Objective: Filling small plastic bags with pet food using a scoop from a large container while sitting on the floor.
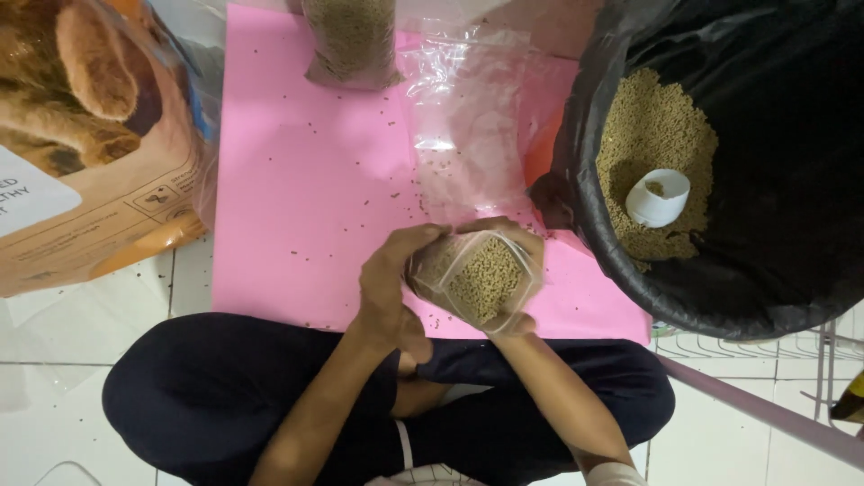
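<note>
Both grips close on one small clear plastic bag of brown pellets [477,279], held just above the near edge of the pink foam mat [297,180]: the left hand [391,283] pinches its left side with fingers curled over the top, while the right hand [515,270] cups it from the right and underneath, seemingly so the open mouth stays up and the pellets do not spill

Going by size from that mat: the large black plastic-lined tub of brown pellets [774,162] overlaps the mat's right edge, close to the right hand, with a small white scoop cup [658,197] lying tilted in the pellets. Off the mat's left edge leans a big orange and brown printed feed sack [90,144]. Crossed legs in dark trousers [207,396] sit against the mat's near edge on the white tiled floor [54,333]. On the mat's far right part lie loose empty clear plastic bags [468,117], and at its far edge stands a filled clear bag of pellets [351,40]. Stray pellets dot the mat. Nothing lies between the held bag and the tub
</note>
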